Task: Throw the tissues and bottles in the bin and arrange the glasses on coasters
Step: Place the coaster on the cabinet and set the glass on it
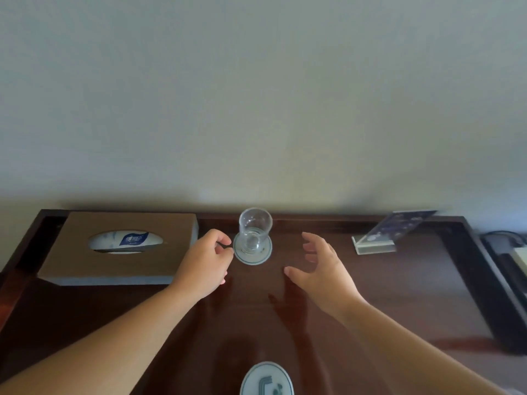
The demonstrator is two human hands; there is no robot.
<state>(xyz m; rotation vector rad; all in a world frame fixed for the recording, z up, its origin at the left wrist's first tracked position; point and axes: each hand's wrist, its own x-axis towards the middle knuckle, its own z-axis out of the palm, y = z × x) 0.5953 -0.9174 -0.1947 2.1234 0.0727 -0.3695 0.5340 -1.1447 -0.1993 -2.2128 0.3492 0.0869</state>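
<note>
A clear glass (254,230) stands upright on a round white coaster (252,256) with a blue ring, near the back of the dark wooden table (399,295). My left hand (204,263) sits at the coaster's left edge, its thumb and forefinger pinching the rim. To the right of the glass my right hand (322,270) hovers with fingers spread, holding nothing. A second white coaster (266,379) with a blue mark lies at the near edge of the table, with no glass on it.
A brown tissue box (119,248) with a blue-printed pack showing in its slot lies at the back left. A clear acrylic card stand (390,233) stands at the back right. Dark items sit past the table's right edge (510,252). The wall rises behind.
</note>
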